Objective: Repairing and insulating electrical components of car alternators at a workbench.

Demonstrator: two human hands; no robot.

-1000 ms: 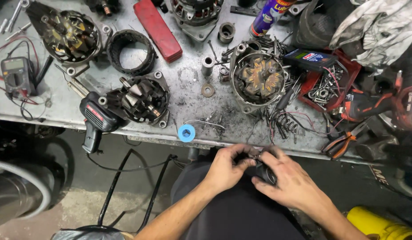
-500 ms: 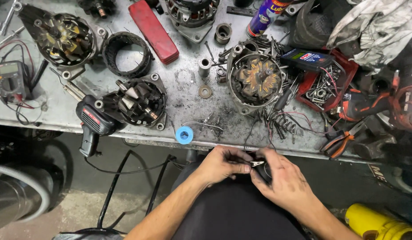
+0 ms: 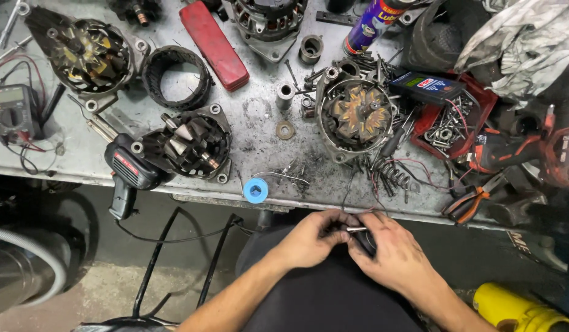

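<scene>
My left hand (image 3: pixel 312 238) and my right hand (image 3: pixel 392 252) meet over my lap, just below the front edge of the metal workbench (image 3: pixel 260 132). Together they pinch a small dark part (image 3: pixel 362 240) with a thin metal pin sticking out of it toward the left. My right hand cups the dark part; the fingertips of my left hand close on the pin end. Thin wires run from the bench edge down to the hands. Most of the part is hidden by my fingers.
On the bench lie an open alternator housing (image 3: pixel 356 115), a rotor half (image 3: pixel 189 146), a stator ring (image 3: pixel 176 77), a soldering gun (image 3: pixel 128 175), a blue tape roll (image 3: pixel 255 190), a red tray of screws (image 3: pixel 449 123), pliers (image 3: pixel 472 200), a multimeter (image 3: pixel 11 110) and a spray can (image 3: pixel 370 26).
The view has shifted slightly. Both hands stay together over my lap, with the fingers working on the small part; the metal pin now shows between them.
</scene>
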